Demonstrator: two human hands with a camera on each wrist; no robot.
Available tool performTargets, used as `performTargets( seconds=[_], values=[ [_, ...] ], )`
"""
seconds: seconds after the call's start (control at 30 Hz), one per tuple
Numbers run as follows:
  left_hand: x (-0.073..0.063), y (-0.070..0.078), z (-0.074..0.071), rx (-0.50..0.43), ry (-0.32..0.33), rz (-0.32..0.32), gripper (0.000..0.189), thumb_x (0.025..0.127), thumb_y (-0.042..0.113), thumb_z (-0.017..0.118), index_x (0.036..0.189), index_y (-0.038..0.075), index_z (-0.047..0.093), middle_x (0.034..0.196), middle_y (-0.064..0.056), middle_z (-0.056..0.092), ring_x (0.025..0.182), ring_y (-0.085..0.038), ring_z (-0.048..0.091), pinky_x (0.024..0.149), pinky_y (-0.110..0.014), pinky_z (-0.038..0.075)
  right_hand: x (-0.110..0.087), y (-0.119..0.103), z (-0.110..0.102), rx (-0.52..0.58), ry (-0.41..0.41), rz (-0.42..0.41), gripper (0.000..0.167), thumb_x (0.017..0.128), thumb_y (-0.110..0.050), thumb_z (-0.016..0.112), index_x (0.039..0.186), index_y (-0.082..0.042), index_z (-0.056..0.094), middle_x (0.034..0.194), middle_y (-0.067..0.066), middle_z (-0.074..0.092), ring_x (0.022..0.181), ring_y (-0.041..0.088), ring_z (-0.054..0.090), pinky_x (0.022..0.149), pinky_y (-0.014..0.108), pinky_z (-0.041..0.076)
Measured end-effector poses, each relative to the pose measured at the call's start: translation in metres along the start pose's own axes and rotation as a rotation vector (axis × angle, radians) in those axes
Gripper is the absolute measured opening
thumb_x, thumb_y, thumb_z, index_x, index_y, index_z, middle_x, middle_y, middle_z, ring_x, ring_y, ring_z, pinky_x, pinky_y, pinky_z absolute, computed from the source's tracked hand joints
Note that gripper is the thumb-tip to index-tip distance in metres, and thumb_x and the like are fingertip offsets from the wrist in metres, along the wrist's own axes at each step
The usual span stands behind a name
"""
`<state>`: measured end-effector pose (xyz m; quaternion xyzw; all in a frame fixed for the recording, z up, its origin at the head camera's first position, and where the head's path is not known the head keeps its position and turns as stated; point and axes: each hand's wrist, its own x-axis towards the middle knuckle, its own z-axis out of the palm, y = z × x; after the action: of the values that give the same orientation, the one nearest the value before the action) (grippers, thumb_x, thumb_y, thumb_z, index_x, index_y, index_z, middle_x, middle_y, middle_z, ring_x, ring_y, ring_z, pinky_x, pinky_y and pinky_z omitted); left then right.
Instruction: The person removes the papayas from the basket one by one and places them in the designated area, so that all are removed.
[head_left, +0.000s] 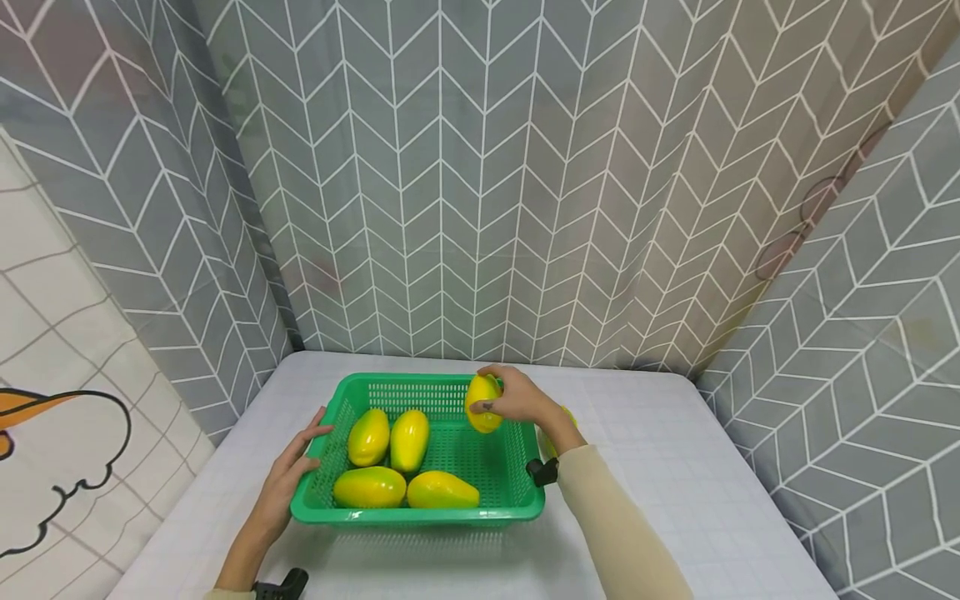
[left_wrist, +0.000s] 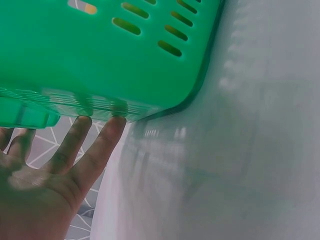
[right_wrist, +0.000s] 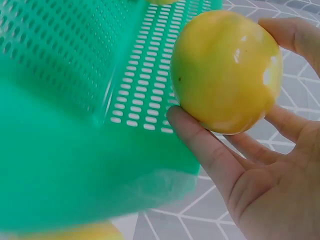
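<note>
A green plastic basket with slotted walls stands on the table. Inside it lie several glossy yellow-green mangoes, gathered in its left and front parts. My right hand grips another mango between thumb and fingers, over the basket's back right part. At the basket's left side, my left hand rests against the rim. In the left wrist view its straight fingers touch the outer wall from below the rim.
A white cloth covers the table. Beside the basket's right wall, a yellow-green object is partly hidden behind my right wrist. Grey chevron curtains hang close behind the table and at both sides.
</note>
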<state>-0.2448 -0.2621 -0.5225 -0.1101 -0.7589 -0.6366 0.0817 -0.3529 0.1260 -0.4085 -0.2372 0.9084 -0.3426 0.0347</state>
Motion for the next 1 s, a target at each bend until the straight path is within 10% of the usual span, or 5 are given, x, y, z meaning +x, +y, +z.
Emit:
performTargets(
  seconds=[1.0],
  values=[
    [0.002, 0.002, 0.0, 0.007, -0.002, -0.012, 0.048, 0.105, 0.004, 0.04, 0.152, -0.001, 0.045, 0.181, 0.001, 0.015, 0.148, 0.018, 0.02, 0.107, 0.001, 0.029, -0.032, 0.035, -0.058, 0.042, 0.045, 0.133, 0.07, 0.094, -0.037, 0.075, 0.154, -0.012, 0.05, 0.158, 0.02, 0.052, 0.133, 0.045, 0.061, 0.1, 0.053, 0.059]
  ],
)
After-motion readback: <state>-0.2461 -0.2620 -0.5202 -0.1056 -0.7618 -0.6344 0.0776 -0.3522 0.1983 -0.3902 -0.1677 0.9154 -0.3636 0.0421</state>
